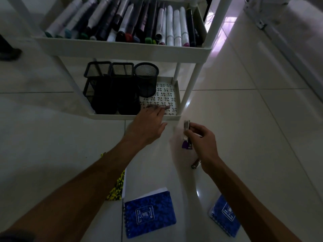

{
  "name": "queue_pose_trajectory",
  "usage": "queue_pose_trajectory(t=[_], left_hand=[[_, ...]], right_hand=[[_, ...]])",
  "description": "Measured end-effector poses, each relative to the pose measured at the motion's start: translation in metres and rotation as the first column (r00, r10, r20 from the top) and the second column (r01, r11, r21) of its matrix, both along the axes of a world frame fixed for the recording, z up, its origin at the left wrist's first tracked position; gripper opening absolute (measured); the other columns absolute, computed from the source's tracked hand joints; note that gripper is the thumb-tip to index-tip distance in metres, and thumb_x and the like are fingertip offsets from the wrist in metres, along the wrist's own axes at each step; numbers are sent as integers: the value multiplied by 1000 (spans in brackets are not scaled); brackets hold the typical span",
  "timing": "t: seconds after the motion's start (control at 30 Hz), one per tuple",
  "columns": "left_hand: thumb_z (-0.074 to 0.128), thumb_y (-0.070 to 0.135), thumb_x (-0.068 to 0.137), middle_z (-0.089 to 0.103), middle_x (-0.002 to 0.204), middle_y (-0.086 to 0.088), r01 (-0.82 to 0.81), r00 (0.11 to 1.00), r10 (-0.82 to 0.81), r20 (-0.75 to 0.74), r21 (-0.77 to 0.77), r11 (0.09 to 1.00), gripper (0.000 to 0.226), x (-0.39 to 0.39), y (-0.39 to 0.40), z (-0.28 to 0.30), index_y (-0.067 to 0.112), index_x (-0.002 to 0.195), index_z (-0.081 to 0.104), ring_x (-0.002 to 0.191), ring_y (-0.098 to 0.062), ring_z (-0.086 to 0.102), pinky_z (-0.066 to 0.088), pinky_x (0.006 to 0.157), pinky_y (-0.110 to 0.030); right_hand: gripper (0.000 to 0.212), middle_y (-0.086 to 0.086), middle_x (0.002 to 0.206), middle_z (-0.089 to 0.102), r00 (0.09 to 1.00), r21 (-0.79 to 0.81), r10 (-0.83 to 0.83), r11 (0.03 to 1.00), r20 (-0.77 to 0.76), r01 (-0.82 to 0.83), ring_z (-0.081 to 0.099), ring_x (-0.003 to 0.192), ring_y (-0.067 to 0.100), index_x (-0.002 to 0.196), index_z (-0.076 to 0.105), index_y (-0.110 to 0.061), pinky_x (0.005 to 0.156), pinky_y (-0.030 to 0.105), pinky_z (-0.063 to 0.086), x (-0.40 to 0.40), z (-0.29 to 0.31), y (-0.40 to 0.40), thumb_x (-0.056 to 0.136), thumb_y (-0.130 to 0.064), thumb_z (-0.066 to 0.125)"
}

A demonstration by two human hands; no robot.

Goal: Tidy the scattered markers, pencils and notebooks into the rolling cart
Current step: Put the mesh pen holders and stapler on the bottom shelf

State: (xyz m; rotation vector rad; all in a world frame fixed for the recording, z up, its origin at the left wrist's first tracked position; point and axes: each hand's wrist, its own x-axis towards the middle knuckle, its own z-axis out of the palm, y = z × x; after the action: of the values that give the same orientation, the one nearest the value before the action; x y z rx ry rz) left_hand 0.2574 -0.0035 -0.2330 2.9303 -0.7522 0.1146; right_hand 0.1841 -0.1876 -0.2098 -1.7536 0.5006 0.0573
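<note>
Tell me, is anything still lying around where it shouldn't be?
Yes. Two blue notebooks and a yellow-speckled notebook lie scattered on the floor, askew to each other, not in the cart. A marker also lies loose on the floor under the right hand.

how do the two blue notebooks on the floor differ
The middle blue notebook shows its whole cover; the right blue notebook is partly hidden behind the right forearm. The middle one lies nearly square to the view with its binding on the left; the right one is turned at a steeper angle. Both are closed, lie flat on the tiled floor, and carry the same white label.
</note>
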Motion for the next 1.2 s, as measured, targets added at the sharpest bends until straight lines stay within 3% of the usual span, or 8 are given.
queue_pose_trajectory(t=[0.07, 0.17, 0.3, 0.47, 0.6, 0.77, 1.07, 1.2], left_hand=[[30, 44, 91, 62, 126, -10, -52, 998, 54, -41, 36, 998, 60, -1, 3, -1, 8, 131, 55, 114, -27, 55, 42, 98, -37], [46, 37, 91, 59, 127, -14, -99, 995, 100, -30, 29, 995, 54, -4, 7, -2, 3, 132, 53, 117, -29, 53, 42, 101, -38], [61, 20, 82, 55, 132, -21, -96, 995, 95, -20, -58, 994, 60, -8, 11, -4, -4, 135, 48, 122, -34, 51, 41, 105, -41], [44, 16, 74, 53, 133, -28, -45, 998, 50, 47, -104, 994, 65, -21, 36, -10, -11, 133, 47, 121, -41, 54, 45, 103, -50], [76, 7, 59, 56, 131, -26, -91, 995, 92, 24, -37, 995, 85, -34, 55, -10, -9, 136, 45, 116, -41, 58, 47, 96, -48], [79, 17, 67, 53, 136, -22, -41, 997, 40, 71, 4, 999, 82, -36, 59, -11, -6, 138, 46, 122, -35, 56, 45, 101, -44], [77, 18, 75, 49, 143, -14, -69, 995, 76, 58, -105, 992, 75, -40, 63, -11, 0, 140, 46, 130, -29, 50, 36, 106, -37], [77, 14, 74, 47, 145, -15, -70, 997, 74, 26, -126, 990, 76, -41, 62, -12, -1, 141, 44, 131, -31, 48, 37, 106, -38]], right_hand=[[37, -1, 113, 66, 1000, -13, 12, 1000, 19, -12, 64, 86, 6, 125, 61, -15, 54, 10, 50, 1, 2, 5, 89, -14, 67], [36, -2, 111, 67, 996, -49, 63, 997, 59, -60, 68, 80, 8, 123, 63, -17, 58, 17, 56, 4, 7, 17, 88, -15, 69], [35, -5, 109, 67, 988, -133, 91, 988, 122, -75, 70, 87, 18, 120, 66, -20, 75, 38, 61, 21, 18, 46, 85, -19, 69], [14, -13, 92, 64, 975, -139, 58, 990, 215, -29, 64, 88, 9, 100, 68, -20, 77, 23, 57, 49, 30, 89, 87, -15, 67], [18, 2, 95, 64, 975, -213, 33, 977, 221, 15, 61, 88, 14, 107, 67, -1, 72, 21, 49, 86, 33, 110, 92, -7, 58], [16, 6, 103, 65, 996, -381, -2, 924, 87, 35, 62, 91, 18, 102, 66, -2, 81, 29, 55, 148, 19, 108, 95, -11, 54], [21, 13, 116, 66, 999, -431, 30, 901, -37, -43, 64, 105, 25, 111, 62, 0, 92, 39, 55, 192, -20, 104, 92, -9, 62], [37, 12, 134, 55, 992, -397, 71, 917, 101, -26, 54, 122, 22, 132, 55, -6, 102, 23, 42, 160, -18, 106, 95, -6, 56]])
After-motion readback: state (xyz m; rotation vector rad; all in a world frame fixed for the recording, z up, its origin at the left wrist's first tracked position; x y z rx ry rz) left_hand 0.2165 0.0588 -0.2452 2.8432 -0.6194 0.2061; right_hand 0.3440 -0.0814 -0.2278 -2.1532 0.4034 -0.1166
